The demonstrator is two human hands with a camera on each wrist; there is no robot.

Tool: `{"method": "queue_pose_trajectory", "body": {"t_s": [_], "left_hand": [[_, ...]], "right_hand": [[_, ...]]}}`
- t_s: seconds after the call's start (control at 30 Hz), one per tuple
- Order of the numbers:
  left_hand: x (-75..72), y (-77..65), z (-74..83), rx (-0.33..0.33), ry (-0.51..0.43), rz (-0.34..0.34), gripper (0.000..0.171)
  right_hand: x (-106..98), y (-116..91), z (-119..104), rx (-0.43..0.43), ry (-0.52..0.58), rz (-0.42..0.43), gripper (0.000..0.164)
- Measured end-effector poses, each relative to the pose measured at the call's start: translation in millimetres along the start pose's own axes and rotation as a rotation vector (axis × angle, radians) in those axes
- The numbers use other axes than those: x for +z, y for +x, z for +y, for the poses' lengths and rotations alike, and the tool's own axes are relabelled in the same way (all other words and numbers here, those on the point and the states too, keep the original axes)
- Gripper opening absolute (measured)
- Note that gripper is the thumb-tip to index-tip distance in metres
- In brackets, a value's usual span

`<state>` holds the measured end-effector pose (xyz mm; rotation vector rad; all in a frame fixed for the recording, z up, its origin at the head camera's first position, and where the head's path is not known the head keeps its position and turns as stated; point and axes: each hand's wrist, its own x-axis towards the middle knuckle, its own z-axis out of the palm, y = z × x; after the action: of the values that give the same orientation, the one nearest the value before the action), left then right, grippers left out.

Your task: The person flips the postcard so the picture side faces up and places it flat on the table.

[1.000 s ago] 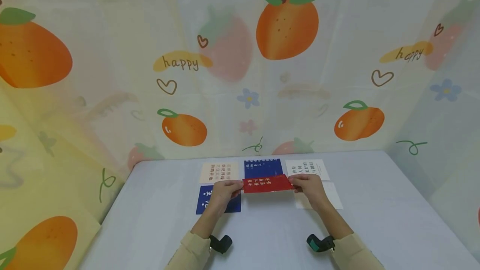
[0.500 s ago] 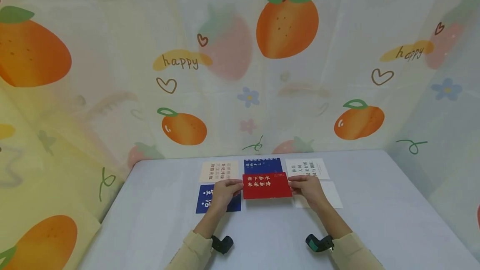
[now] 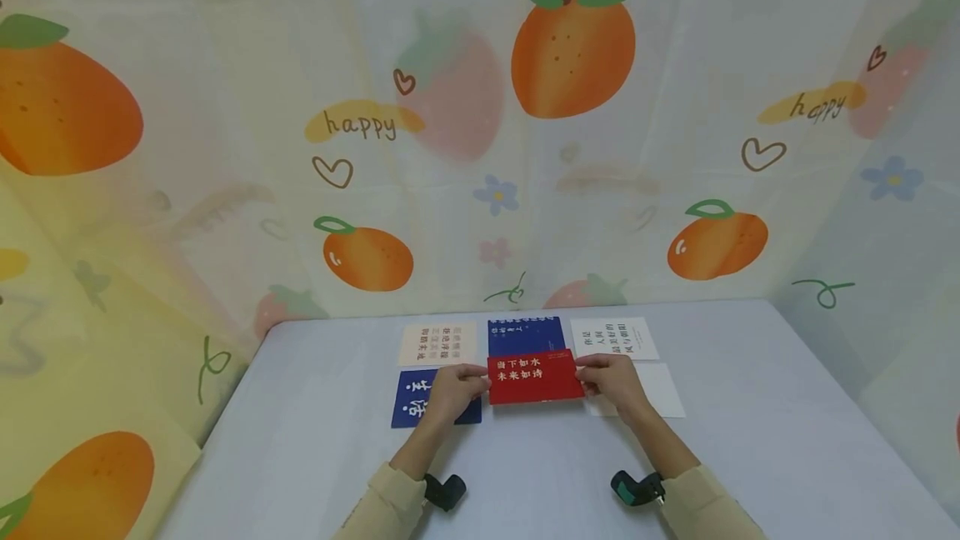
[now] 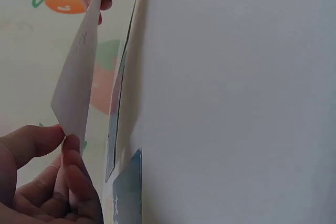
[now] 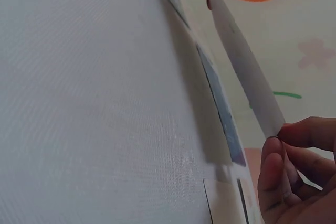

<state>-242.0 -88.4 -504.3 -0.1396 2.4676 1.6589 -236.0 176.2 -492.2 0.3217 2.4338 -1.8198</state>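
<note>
A red card (image 3: 536,377) with white lettering is held up above the table between both hands, its printed face toward the head camera. My left hand (image 3: 454,391) pinches its left edge between thumb and fingers. At the opposite edge, my right hand (image 3: 617,382) pinches it the same way. Both wrist views show the card's pale back (image 4: 79,80), with the thumb and fingertips at its corner. Behind the red card lies a dark blue card (image 3: 527,335), partly covered by it in the head view. The left hand overlaps another blue card (image 3: 408,400) with white characters.
On the white table (image 3: 540,482) lie a cream card (image 3: 438,345) at the back left and a white card with black characters (image 3: 617,337) at the back right. A plain white card (image 3: 663,390) is partly behind the right hand. A fruit-patterned cloth (image 3: 450,190) hangs behind.
The red card was tilted nearly flat a second ago and has turned so more of its printed face shows. It sits slightly lower in view than half a second ago; both hands keep their pinch.
</note>
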Motion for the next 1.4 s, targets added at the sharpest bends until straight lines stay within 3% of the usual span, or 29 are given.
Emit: {"method": "queue_pose_trajectory", "body": {"t_s": [0.5, 0.7, 1.1, 1.4], "left_hand": [[3.7, 2.0, -0.6, 0.047, 0.209, -0.030, 0.024], [5.4, 2.4, -3.2, 0.076, 0.272, -0.041, 0.024], [8.8, 1.9, -0.8, 0.065, 0.331, -0.053, 0.028], [8.9, 0.3, 3.3, 0.041, 0.354, -0.063, 0.031]], "right_hand": [[3.9, 6.9, 8.7, -0.037, -0.246, -0.043, 0.020], [5.4, 6.7, 10.0, -0.037, -0.272, -0.064, 0.020], [8.9, 9.6, 13.8, -0.022, -0.356, -0.093, 0.020], [9.3, 6.0, 9.2, -0.011, -0.347, -0.105, 0.021]]}}
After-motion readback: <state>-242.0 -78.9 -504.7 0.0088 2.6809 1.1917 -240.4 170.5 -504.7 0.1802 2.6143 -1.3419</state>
